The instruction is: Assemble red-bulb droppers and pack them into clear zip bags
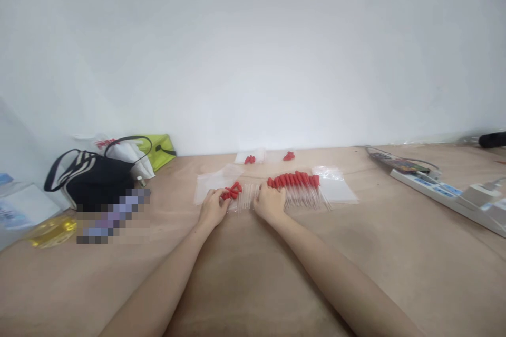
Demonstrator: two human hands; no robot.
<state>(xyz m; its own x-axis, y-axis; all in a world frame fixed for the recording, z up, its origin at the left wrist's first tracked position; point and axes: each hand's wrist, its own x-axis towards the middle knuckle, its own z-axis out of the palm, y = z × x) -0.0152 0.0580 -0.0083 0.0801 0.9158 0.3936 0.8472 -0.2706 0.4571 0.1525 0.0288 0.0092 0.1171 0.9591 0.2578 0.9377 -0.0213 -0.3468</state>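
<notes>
My left hand [213,206] is closed, its fingertips pinched at the edge of a small heap of red rubber bulbs [235,188]. To the right of that heap lie thin clear glass tubes [247,197] side by side, with no bulbs on their ends. My right hand [271,201] is closed over the right end of these bare tubes; its fingers hide what they grip. Just beyond it is a row of droppers [298,181], clear tubes capped with red bulbs, pointing toward me. Clear plastic bags [340,189] lie under and around the row.
Two small groups of red bulbs [289,156] rest on plastic at the back, near the wall. Left stand a black bag [95,184], a lime-green bag [160,151] and a bottle of yellow liquid [53,231]. Right are a power strip [430,188] and a phone [397,162] with a cable.
</notes>
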